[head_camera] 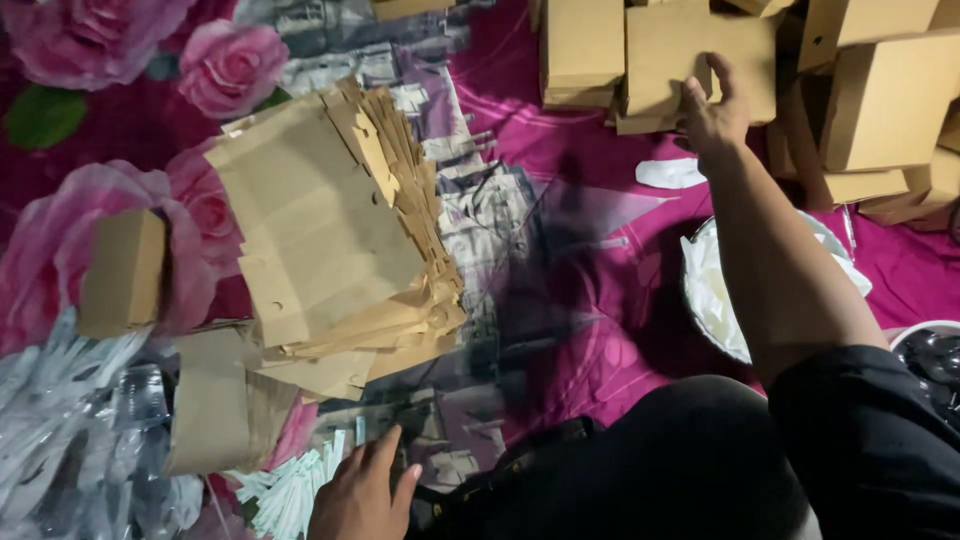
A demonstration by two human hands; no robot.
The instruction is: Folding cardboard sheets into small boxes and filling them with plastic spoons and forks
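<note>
I see my right hand (715, 112) gripping a far folded cardboard box (690, 60); my left hand (362, 492) rests open on near white sachets (290, 490).

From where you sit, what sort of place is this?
Probably a home floor used for packing by hand. A rose-print cloth covers it, with a stack of flat cardboard blanks and folded boxes piled at the far side. The right hand rests on one box.
</note>
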